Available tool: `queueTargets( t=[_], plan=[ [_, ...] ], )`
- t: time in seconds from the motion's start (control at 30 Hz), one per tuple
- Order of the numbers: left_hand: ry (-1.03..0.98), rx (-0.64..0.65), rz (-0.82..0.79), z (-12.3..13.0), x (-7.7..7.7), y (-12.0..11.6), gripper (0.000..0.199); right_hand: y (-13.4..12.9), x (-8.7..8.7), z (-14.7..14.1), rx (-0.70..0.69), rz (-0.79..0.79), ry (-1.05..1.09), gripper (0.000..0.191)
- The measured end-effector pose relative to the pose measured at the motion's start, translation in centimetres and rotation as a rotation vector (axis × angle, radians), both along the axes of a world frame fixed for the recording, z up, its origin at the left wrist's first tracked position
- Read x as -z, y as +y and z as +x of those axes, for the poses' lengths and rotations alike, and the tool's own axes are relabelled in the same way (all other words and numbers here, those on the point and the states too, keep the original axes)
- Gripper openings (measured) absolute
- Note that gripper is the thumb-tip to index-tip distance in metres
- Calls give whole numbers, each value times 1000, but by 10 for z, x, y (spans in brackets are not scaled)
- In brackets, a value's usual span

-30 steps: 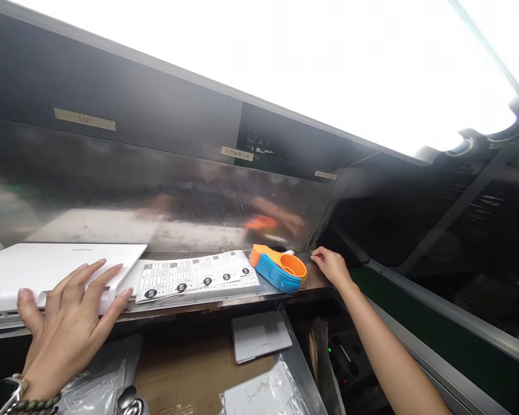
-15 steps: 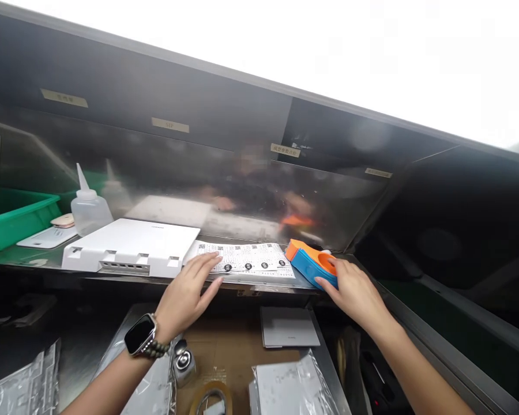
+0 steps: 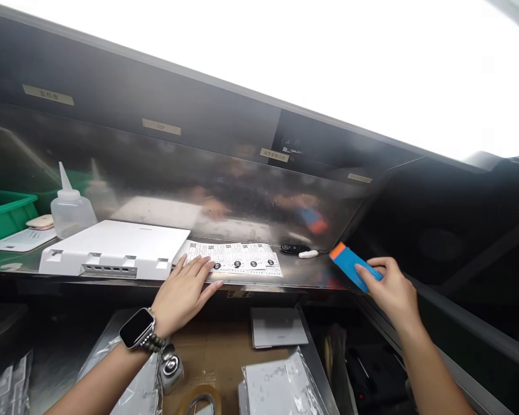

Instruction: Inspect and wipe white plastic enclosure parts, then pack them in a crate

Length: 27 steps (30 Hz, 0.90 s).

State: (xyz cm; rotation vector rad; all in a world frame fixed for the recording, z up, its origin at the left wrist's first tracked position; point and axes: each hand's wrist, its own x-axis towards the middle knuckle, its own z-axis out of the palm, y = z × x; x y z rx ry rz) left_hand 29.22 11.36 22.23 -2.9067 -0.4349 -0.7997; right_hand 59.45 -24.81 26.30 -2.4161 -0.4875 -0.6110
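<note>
My left hand (image 3: 188, 288) lies open at the shelf's front edge, its spread fingers resting on the left end of some overlapping printed paper slips (image 3: 237, 257). These have QR codes and round black marks. A watch and a beaded bracelet are on that wrist. My right hand (image 3: 391, 294) grips a blue and orange plastic tape dispenser (image 3: 350, 266), holding it tilted in the air off the shelf's right end. The hand covers its near end. Close to my left hand sits a white flat box-like device (image 3: 116, 245) with ports along its front.
A squeeze bottle (image 3: 72, 213), a phone (image 3: 21, 239) and a green bin (image 3: 11, 210) stand at the left. A black item (image 3: 294, 249) and a white cap-like piece (image 3: 308, 253) lie right of the slips. Below are a tape roll (image 3: 201, 400) and bagged white panels (image 3: 277, 383).
My right hand has lifted the tape dispenser off the shelf and carried it right, uncovering the small black and white items. My left hand stays on the slips. The view has shifted slightly.
</note>
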Motion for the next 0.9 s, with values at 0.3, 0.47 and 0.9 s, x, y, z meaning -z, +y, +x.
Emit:
queueTargets(
  t=[0.3, 0.47, 0.9],
  plan=[
    [72, -26, -87, 27, -24, -4, 52, 85, 27, -25, 30, -263, -94, 21],
    [125, -47, -136, 38, -38, 12, 41, 105, 23, -29, -122, -274, -110, 21],
    [400, -156, -202, 98, -79, 34, 56, 204, -26, -69, -777, -84, 187, 19]
  ],
)
